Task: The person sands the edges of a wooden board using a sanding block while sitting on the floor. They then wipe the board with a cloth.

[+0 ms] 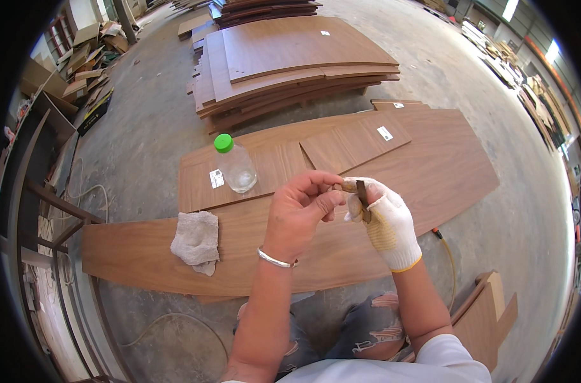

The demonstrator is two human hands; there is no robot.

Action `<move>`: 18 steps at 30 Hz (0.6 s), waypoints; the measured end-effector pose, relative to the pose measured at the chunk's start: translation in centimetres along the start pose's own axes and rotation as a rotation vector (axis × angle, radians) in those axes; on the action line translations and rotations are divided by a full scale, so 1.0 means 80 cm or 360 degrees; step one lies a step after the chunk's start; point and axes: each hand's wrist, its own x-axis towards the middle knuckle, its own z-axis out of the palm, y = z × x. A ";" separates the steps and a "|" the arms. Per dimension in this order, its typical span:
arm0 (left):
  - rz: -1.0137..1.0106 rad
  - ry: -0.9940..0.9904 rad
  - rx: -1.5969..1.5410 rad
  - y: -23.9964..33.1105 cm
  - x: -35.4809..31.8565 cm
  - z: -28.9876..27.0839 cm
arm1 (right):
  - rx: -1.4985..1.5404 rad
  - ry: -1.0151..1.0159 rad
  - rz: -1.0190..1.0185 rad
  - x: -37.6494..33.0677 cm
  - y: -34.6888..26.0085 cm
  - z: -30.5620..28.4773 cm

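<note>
My bare left hand point(300, 210), a silver bangle on its wrist, pinches one end of a small brown strip point(351, 186) between thumb and fingertips. My right hand point(386, 220) wears a white knit glove and grips the same piece, a dark narrow strip point(362, 195) standing up between its fingers. Both hands meet above a long walnut-coloured board point(143, 252) lying on the floor. A grey rag point(196, 239) rests on that board to the left of my hands. A clear plastic bottle point(235, 165) with a green cap stands on a shorter panel behind.
Several brown panels point(431, 159) with white labels overlap on the concrete floor. A stack of similar boards point(290, 60) lies farther back. A metal frame point(41, 210) and cables sit at left, cardboard boxes point(89, 54) at top left, an orange hose point(446, 246) and wood offcuts point(488, 313) at right.
</note>
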 end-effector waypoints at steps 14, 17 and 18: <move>-0.0061 -0.0160 0.0216 -0.006 -0.005 0.007 | -0.0113 0.0000 0.0102 -0.028 -0.022 0.000; -0.0106 -0.0221 0.0161 -0.006 -0.005 0.009 | -0.0101 0.0006 0.0101 -0.028 -0.020 -0.003; -0.0121 -0.0232 0.0166 -0.007 -0.005 0.011 | -0.0095 0.0006 0.0103 -0.029 -0.020 -0.004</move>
